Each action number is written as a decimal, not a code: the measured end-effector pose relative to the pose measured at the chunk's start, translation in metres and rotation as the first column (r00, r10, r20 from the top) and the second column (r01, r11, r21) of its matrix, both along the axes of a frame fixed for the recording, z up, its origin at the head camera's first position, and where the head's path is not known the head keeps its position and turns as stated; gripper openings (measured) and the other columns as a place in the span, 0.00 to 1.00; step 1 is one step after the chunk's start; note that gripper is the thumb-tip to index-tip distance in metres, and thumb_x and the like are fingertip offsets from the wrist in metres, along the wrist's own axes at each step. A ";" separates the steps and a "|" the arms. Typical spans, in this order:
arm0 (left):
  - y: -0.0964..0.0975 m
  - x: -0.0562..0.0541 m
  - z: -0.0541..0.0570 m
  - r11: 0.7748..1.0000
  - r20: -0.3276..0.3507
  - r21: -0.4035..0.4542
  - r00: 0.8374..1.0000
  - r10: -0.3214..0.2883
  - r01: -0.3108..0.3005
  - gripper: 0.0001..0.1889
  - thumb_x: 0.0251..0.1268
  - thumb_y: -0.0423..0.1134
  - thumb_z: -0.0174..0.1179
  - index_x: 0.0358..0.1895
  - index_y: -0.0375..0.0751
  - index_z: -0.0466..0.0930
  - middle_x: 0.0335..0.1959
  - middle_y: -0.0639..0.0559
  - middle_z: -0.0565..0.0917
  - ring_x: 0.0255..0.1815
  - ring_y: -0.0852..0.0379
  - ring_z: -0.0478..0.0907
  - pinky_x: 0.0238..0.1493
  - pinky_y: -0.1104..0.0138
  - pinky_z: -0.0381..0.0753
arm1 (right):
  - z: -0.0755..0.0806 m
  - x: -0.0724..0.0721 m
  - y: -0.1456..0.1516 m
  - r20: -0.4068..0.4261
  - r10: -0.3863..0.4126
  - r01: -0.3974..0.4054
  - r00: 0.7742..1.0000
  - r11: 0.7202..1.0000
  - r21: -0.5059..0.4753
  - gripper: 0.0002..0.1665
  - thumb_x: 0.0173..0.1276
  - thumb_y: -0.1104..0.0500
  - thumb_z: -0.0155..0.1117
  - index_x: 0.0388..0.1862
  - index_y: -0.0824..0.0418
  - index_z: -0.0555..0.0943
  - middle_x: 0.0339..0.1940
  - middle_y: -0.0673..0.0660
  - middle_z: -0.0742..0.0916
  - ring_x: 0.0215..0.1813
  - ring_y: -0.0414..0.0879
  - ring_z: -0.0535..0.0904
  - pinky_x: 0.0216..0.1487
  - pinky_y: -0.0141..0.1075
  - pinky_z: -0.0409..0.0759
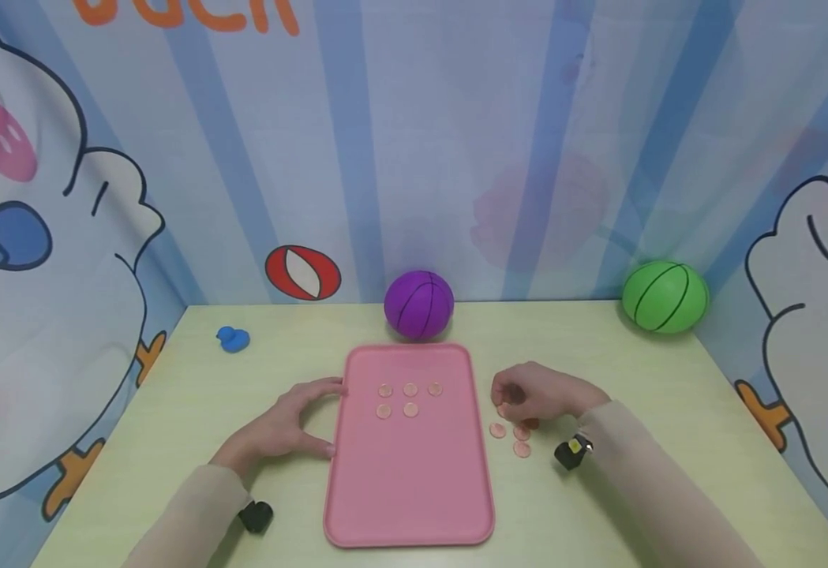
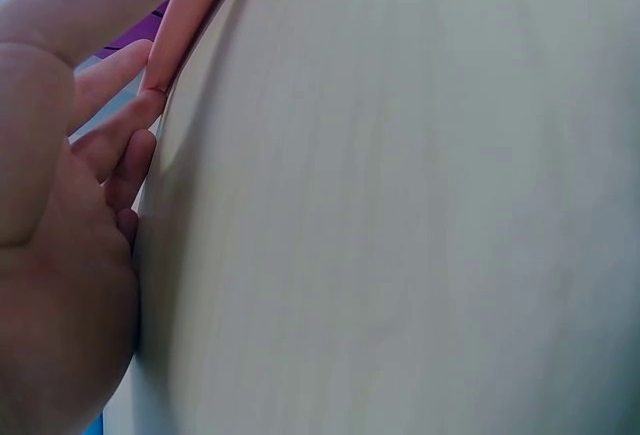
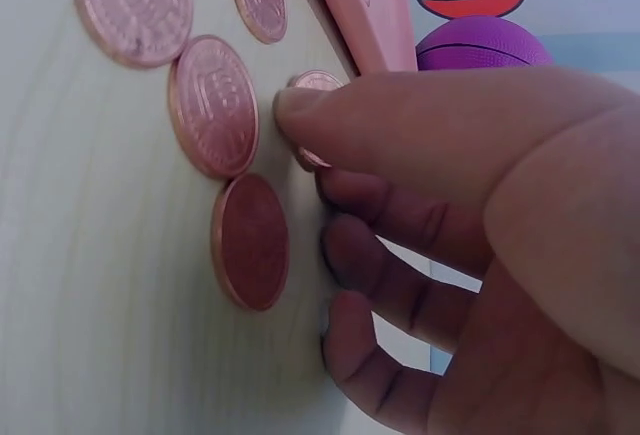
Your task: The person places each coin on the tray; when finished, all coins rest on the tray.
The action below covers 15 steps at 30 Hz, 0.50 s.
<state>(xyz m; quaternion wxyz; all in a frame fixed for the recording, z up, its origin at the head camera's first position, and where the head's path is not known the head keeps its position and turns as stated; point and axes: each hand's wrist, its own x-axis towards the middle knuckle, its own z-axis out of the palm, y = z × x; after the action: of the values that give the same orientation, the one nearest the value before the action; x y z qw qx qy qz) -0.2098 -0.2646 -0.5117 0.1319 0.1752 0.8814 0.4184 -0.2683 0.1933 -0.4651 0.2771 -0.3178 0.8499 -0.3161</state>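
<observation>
A pink tray lies on the table with several copper coins in two rows near its far end. My left hand rests at the tray's left rim, thumb and fingers spread apart; its fingertips meet the pink rim in the left wrist view. Right of the tray, my right hand pinches a coin between thumb and index finger, low over the table. The thumb covers much of that coin. Beside this hand lie more loose coins, some touching one another.
A purple ball stands right behind the tray's far edge. The green ball sits at the back right corner, and a small blue duck at the back left. A printed curtain rises behind the table.
</observation>
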 end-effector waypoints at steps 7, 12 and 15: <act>0.000 0.000 0.001 1.000 0.009 -0.004 1.000 0.004 -0.004 0.50 0.44 0.53 0.86 0.76 0.64 0.71 0.83 0.55 0.63 0.84 0.39 0.51 0.79 0.29 0.49 | 0.002 -0.004 0.001 -0.067 0.013 -0.012 0.998 1.000 0.017 0.09 0.69 0.71 0.66 0.38 0.58 0.83 0.30 0.51 0.84 0.27 0.43 0.81 0.30 0.33 0.84; 0.000 0.000 0.001 1.000 0.004 -0.008 1.000 0.002 -0.002 0.50 0.43 0.54 0.86 0.76 0.63 0.71 0.83 0.55 0.63 0.84 0.39 0.52 0.79 0.29 0.50 | 0.002 -0.006 0.003 -0.095 0.026 -0.026 0.995 1.000 0.001 0.11 0.67 0.73 0.66 0.38 0.58 0.85 0.30 0.51 0.84 0.26 0.42 0.80 0.30 0.33 0.82; 0.001 0.000 0.000 1.000 0.003 -0.006 1.000 0.003 -0.003 0.50 0.43 0.54 0.86 0.76 0.64 0.71 0.83 0.55 0.63 0.84 0.40 0.52 0.79 0.29 0.50 | 0.000 -0.008 0.006 -0.080 0.031 -0.033 0.996 0.999 -0.026 0.11 0.67 0.73 0.66 0.39 0.58 0.86 0.27 0.53 0.85 0.24 0.43 0.79 0.29 0.32 0.81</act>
<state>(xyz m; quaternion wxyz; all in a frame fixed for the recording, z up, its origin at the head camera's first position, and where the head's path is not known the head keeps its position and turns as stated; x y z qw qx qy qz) -0.2103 -0.2639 -0.5120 0.1330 0.1731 0.8827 0.4162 -0.2762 0.1996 -0.4646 0.2436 -0.3476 0.8506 -0.3103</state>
